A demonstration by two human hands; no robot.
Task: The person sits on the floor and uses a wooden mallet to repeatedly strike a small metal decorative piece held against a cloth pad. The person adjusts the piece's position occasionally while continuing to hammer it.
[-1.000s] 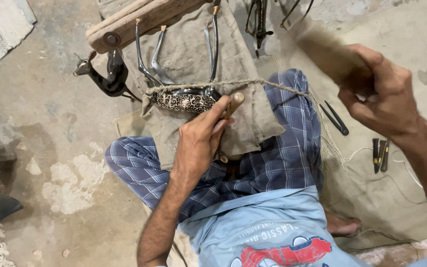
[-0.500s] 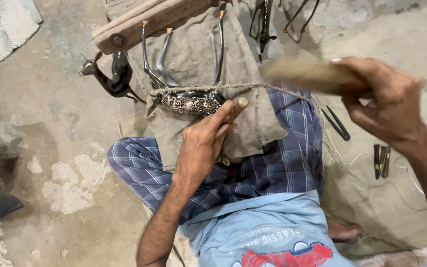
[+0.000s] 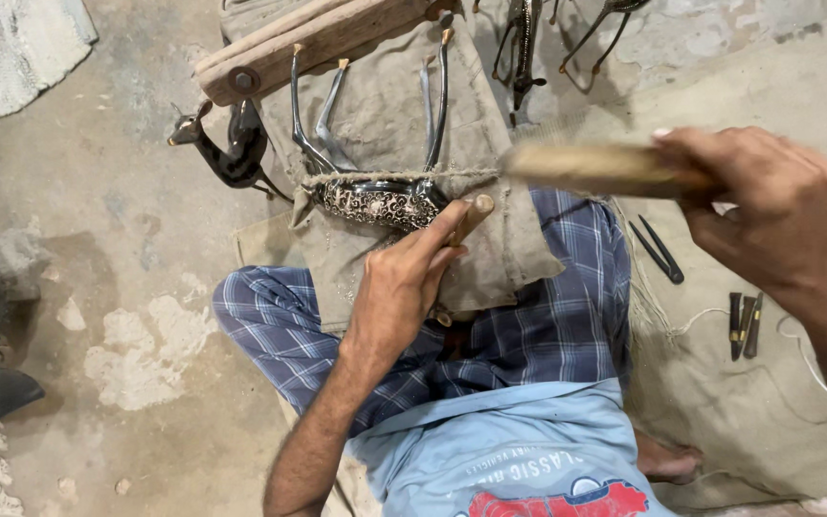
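Your left hand (image 3: 399,287) pinching short wooden-handled chisel (image 3: 469,218) against black engraved metal figure (image 3: 375,203), frame centre, lashed on cloth; right hand (image 3: 768,206) gripping wooden mallet stick (image 3: 595,168), raised. Body engraved, legs plain

glossy engraved metal figure (image 3: 375,203), matt wooden mallet (image 3: 595,168), coarse canvas cloth (image 3: 385,105), rough concrete floor (image 3: 98,191)

At centre frame we see a black figurine (image 3: 380,201) with silver scrollwork on a khaki cloth (image 3: 375,105). Lower down are our blue-and-white checked wrap (image 3: 547,325) and pale blue shirt (image 3: 490,450) with a red print.
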